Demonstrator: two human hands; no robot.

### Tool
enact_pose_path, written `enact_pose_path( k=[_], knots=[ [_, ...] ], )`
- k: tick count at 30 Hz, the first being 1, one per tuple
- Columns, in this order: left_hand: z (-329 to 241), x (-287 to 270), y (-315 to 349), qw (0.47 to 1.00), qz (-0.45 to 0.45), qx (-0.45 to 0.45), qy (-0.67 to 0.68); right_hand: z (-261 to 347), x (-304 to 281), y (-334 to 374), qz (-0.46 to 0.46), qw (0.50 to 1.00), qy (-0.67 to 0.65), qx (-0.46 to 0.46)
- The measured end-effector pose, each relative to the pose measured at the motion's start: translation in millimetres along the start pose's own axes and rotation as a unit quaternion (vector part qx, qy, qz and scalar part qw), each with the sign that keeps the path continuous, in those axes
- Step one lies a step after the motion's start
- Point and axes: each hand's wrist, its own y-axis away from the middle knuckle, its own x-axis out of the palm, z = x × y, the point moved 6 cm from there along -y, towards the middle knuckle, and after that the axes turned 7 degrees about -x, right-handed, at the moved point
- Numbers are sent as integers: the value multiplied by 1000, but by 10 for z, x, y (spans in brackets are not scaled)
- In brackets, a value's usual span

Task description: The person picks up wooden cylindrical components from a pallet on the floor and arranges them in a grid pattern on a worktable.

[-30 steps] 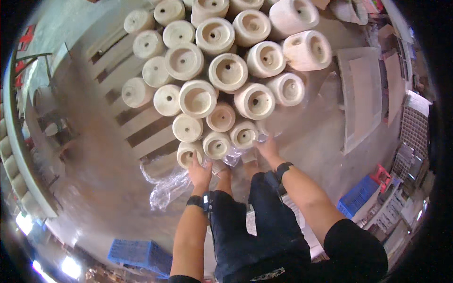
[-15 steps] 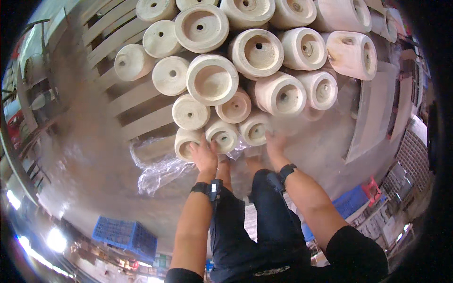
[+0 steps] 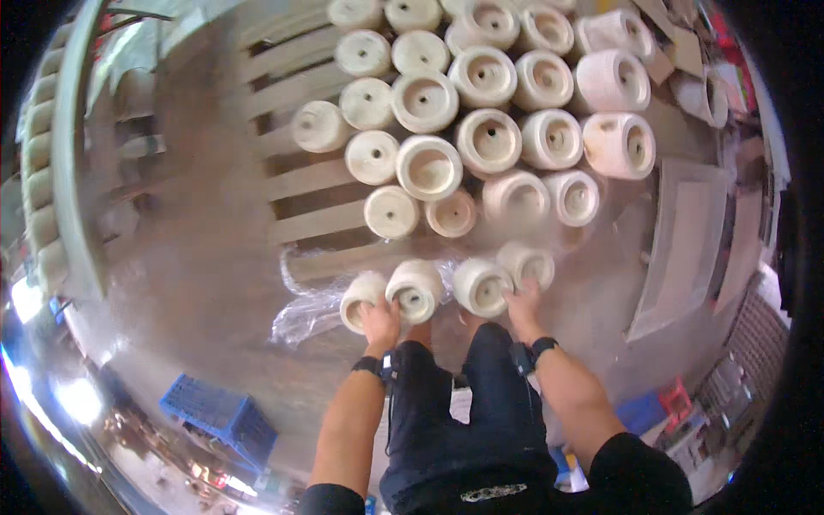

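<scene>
Near my knees, my left hand (image 3: 380, 324) grips two cream plant pots together by their rims: an outer pot (image 3: 360, 302) and an inner pot (image 3: 415, 291). To its right, my right hand (image 3: 524, 311) grips another pair, an inner pot (image 3: 481, 287) and an outer pot (image 3: 526, 264). All four openings face toward me, tilted; fingers on the far sides are hidden. Beyond them several like pots stand in rows, the closest being a pot (image 3: 391, 213) with a small hole and a pinkish pot (image 3: 451, 214).
Wooden pallet slats (image 3: 319, 180) lie under and left of the rows. Crumpled clear plastic film (image 3: 313, 300) spreads on the floor near my left hand. Flat boards (image 3: 682, 249) lie at right. A blue crate (image 3: 219, 410) stands at lower left, a red stool (image 3: 675, 403) at lower right.
Both hands have drawn toward me, each bringing two pots away from the near edge of the rows. The right hand now shows a pair gripped. The view has shifted back.
</scene>
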Motion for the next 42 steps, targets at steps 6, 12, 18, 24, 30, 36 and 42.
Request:
enact_pose_path(
  k=[6,12,18,24,30,36,42],
  knots=[
    [946,-637,1179,991,-89,-89,55,371,-550,484,77,995,22,-56],
    [1840,-729,2424,971,-150,-154,103,391,-1276,598,115,990,16,-81],
    [3112,-215,3054,964,-19,-244,101,629,-1958,588,127,953,271,-52],
    [3564,-289,3692,938,-41,-277,206,2836,-2661,3193,295,729,594,-170],
    [4732,1044,3245,920,-114,-287,243,2673,-1609,2715,180,912,312,-197],
    [5140,359,3344,897,-56,-363,247,2680,-392,2015,136,944,217,-206],
    [5667,185,3085,845,-75,-403,344,4054,1068,2833,209,929,71,-296]
  ],
)
